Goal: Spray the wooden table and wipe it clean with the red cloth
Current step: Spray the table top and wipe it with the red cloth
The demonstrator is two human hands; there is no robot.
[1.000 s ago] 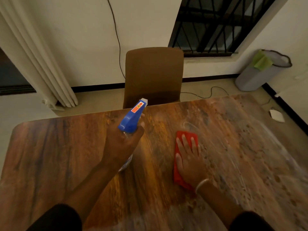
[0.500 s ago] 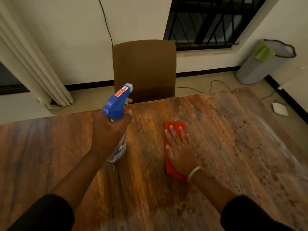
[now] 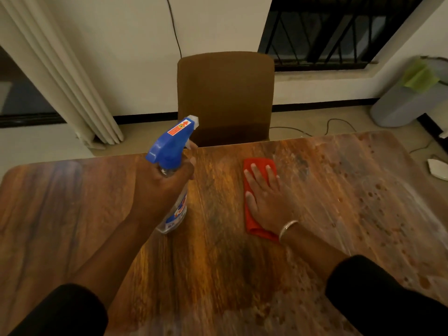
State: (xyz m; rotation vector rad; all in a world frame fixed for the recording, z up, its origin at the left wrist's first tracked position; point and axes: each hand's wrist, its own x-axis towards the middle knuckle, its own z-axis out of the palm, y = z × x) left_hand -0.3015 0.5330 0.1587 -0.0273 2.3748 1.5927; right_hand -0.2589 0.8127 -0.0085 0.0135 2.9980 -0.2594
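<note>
A wooden table [image 3: 72,214] fills the lower view; its right part is wet with streaks and droplets. My left hand [image 3: 160,190] grips a clear spray bottle with a blue trigger head [image 3: 171,146], held above the table's middle with the nozzle aimed at the far edge. My right hand [image 3: 266,202] lies flat, fingers spread, on a folded red cloth [image 3: 251,219] that rests on the table to the right of the bottle.
A brown chair [image 3: 225,93] stands pushed against the far table edge. A white curtain [image 3: 60,76] hangs at the left. A grey bin with a green rag [image 3: 407,103] stands on the floor at the right, near cables and a white object [image 3: 437,168].
The left hand with the bottle has drifted left across the table, and the right hand has slid the red cloth towards the far edge. The view has shifted a little.
</note>
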